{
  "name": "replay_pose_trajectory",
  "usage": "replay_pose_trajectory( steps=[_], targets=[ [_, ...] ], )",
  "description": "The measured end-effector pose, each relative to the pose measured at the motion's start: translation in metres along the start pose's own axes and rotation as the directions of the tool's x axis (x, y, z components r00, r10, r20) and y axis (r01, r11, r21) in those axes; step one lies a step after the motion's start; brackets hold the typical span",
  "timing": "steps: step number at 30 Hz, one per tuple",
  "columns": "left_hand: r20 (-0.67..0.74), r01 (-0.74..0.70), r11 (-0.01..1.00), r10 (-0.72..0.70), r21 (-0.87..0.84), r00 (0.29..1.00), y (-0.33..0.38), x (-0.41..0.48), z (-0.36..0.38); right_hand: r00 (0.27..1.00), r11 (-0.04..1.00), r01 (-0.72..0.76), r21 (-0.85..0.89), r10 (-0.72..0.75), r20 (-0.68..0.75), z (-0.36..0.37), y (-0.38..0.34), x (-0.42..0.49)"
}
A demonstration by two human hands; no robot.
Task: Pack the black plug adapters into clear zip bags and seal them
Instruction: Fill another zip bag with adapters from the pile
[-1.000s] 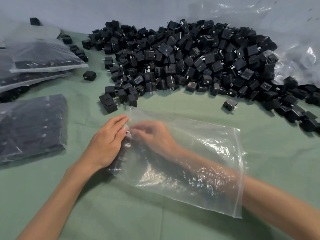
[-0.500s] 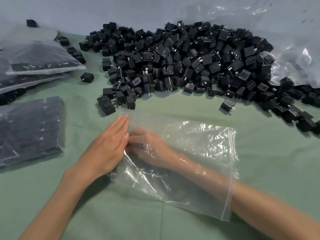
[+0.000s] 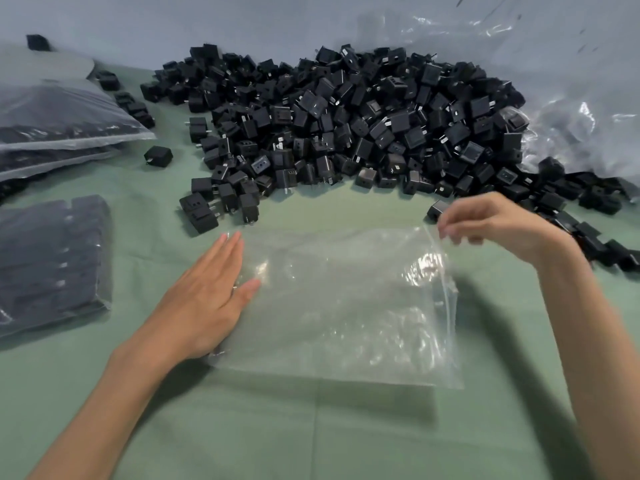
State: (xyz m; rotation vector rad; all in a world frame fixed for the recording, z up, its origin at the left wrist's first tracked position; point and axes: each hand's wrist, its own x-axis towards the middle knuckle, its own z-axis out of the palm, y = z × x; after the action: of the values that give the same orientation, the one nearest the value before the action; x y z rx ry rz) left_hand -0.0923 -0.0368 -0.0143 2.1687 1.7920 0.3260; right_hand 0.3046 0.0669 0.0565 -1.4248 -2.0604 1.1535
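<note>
The bench (image 3: 311,438) in front of me is covered with a dull green cloth, and a fold line runs away from my near edge toward the bag. My arms throw soft shadows on it.

A clear zip bag (image 3: 346,317) lies flat on the cloth between my arms, with its zip strip (image 3: 450,306) along the right side. My left hand (image 3: 204,299) lies open on the bag's left edge, fingers straight and together, palm down. My right hand (image 3: 491,226) is raised above the bag's far right corner. Its fingers are curled and pinch the plastic at the top of the zip strip, lifting that corner a little.

To my left, a filled bag (image 3: 52,261) of dark adapters lies flat, well apart from the one I am working on. Beyond it is a stack of more filled bags (image 3: 59,129).

Across the far side of the bench spreads the pile of black plug adapters (image 3: 346,126), loose and tumbled, some with metal prongs showing. One stray adapter (image 3: 158,155) sits alone between the pile and the stack. At the far right, crumpled clear plastic sheeting (image 3: 575,98) rises behind the pile. A plain grey-blue wall (image 3: 138,22) closes off the back.

Some adapter faces carry small pale marks that are too small to read.
</note>
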Motion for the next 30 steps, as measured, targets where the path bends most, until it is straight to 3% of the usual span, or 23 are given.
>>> replay_pose_trajectory(
  steps=[2,5,10,11,12,13,14,15,17,20,24,25,27,30],
  targets=[
    [-0.004,0.008,1.0,-0.008,-0.007,1.0,0.0,0.0,0.0,0.956,0.998,-0.043,-0.037,0.03,-0.293,-0.004,0.021,0.02],
    [-0.007,0.012,1.0,-0.012,-0.006,1.0,0.0,0.0,0.001,0.942,0.848,-0.24,-0.473,0.086,-0.325,0.02,0.046,0.05],
    [-0.019,0.026,0.999,-0.026,-0.023,0.999,0.0,-0.001,0.001,0.81,0.898,-0.212,-0.386,-0.059,-0.583,0.039,0.048,0.025],
    [-0.02,0.023,0.999,-0.024,-0.032,1.0,0.0,0.0,0.001,0.817,0.915,-0.189,-0.356,-0.054,-0.574,0.035,0.047,0.01],
    [-0.023,0.018,0.999,-0.02,-0.044,1.0,0.0,0.0,0.002,0.869,0.935,-0.178,-0.306,0.004,-0.495,0.031,0.041,-0.005],
    [-0.027,0.012,0.999,-0.014,-0.053,1.0,0.0,0.0,0.002,0.948,0.956,-0.179,-0.232,0.105,-0.301,0.027,0.032,-0.021],
    [-0.031,0.007,0.998,-0.009,-0.059,0.999,0.0,0.0,0.002,0.979,0.966,-0.202,-0.16,0.199,-0.04,0.027,0.023,-0.036],
    [-0.034,0.005,0.998,-0.007,-0.062,0.999,0.0,0.0,0.002,0.95,0.964,-0.244,-0.101,0.259,0.176,0.029,0.015,-0.047],
    [-0.036,-0.001,0.998,-0.001,-0.064,0.999,-0.001,0.0,0.002,0.901,0.967,-0.256,0.008,0.236,0.365,0.043,0.005,-0.057],
    [-0.036,-0.006,0.998,0.004,-0.062,0.999,-0.003,-0.001,0.002,0.933,0.955,-0.133,0.265,0.031,0.359,0.074,-0.005,-0.053],
    [-0.045,-0.019,0.996,0.015,-0.083,0.999,-0.004,-0.001,0.003,0.955,0.896,-0.073,0.438,-0.064,0.291,0.103,-0.018,-0.041],
    [-0.045,-0.021,0.996,0.017,-0.084,0.999,-0.004,-0.001,0.004,0.962,0.923,-0.046,0.382,-0.062,0.265,0.111,-0.023,-0.036],
    [-0.04,-0.021,0.996,0.017,-0.082,0.999,-0.004,-0.001,0.004,0.974,0.99,0.083,0.111,-0.104,0.203,0.126,-0.031,-0.019],
    [-0.038,-0.021,0.995,0.018,-0.095,0.999,-0.003,-0.001,0.002,0.969,0.965,0.194,-0.177,-0.16,0.188,0.146,-0.047,0.009]
  ],
)
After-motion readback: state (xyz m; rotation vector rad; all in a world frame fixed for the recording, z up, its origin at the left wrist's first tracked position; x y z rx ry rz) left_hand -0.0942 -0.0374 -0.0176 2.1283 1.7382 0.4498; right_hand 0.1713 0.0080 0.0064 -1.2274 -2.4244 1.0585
